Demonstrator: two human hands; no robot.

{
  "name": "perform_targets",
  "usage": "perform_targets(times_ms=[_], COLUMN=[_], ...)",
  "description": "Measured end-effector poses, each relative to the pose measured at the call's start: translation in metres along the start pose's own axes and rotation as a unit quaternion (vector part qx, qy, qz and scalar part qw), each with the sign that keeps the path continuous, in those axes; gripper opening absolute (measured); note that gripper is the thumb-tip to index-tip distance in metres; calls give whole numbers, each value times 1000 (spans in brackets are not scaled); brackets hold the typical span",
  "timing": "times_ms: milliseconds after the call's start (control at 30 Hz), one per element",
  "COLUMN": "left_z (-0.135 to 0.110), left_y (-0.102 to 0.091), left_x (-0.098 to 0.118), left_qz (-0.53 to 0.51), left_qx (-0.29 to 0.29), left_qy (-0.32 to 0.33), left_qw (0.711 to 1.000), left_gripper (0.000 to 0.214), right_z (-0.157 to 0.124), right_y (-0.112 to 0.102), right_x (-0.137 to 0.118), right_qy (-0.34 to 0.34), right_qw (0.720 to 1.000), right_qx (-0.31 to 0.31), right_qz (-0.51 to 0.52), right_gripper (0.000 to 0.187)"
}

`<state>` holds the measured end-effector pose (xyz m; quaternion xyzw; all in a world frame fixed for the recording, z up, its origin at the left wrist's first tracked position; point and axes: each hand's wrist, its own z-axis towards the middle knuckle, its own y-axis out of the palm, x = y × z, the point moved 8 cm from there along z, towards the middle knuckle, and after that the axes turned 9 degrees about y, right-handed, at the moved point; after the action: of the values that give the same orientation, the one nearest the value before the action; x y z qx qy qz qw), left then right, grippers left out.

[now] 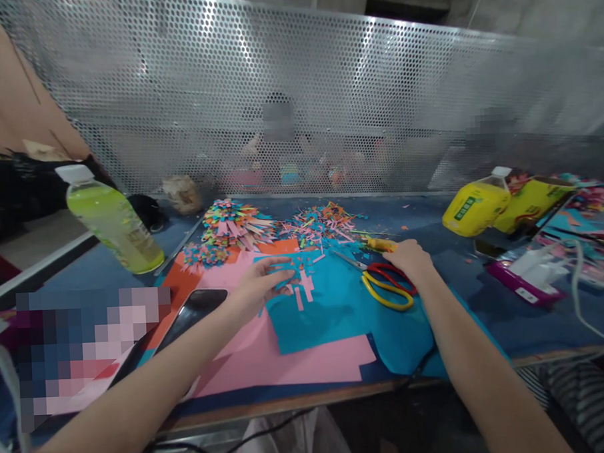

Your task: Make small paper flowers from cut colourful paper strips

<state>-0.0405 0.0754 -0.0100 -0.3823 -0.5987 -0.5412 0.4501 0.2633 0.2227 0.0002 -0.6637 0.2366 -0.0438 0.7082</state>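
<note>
L hand: grip apart, fingers just beside the pink strips, loose on the blue sheet. R hand: at the yellow tool; we can't tell if the grip is clamped.

Risk 1: strips scatter or mix w/ the clippings. Cause: we drag a finger or shift the sheet.

Risk 2: we nick L fingers. Cause: R wrist bumps the scissors, blades pointing approx. L, i.e. toward that hand.
</note>
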Motion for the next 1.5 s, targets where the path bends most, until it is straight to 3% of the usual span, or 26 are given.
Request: perform_targets(times_ms=[67,167,267,367,433,500,733,967,1500], left_z=[1,3,4,5,5,5,3,4,3], left_y=[-2,-7,-14,-19,-21,-21,-20,-20,-20], left_x=[2,3,1,1,1,0,-6,-2,-1], left_qz=[-12,-20,-21,-26,-28,-28,-5,-14,-19], left_qx=[12,36,63,72,73,75,87,87,90], left_qy=[9,21,17,16,15,11,-25,-15,-17], left_qw=[1000,999,998,997,997,997,996,996,996], left_gripper=[35,34,32,30,29,29,30,32,27], right_z=[2,-18,-74,-132,-157,-171,-178,-180,-177], right_y=[-11,-44,-74,-80,-75,-68,-56,-54,-53], right_x=[2,-11,-40,-59,-66,-70,-74,-76,-76], right_qy=[-14,-107,-310,-458,-506,-532,-566,-572,-567], right_qw=[1000,980,891,798,762,745,731,726,743], right_qx=[20,137,264,329,353,361,364,370,342], right_qz=[16,101,199,214,198,176,113,90,99], right_gripper=[55,44,36,41,42,43,46,48,40])
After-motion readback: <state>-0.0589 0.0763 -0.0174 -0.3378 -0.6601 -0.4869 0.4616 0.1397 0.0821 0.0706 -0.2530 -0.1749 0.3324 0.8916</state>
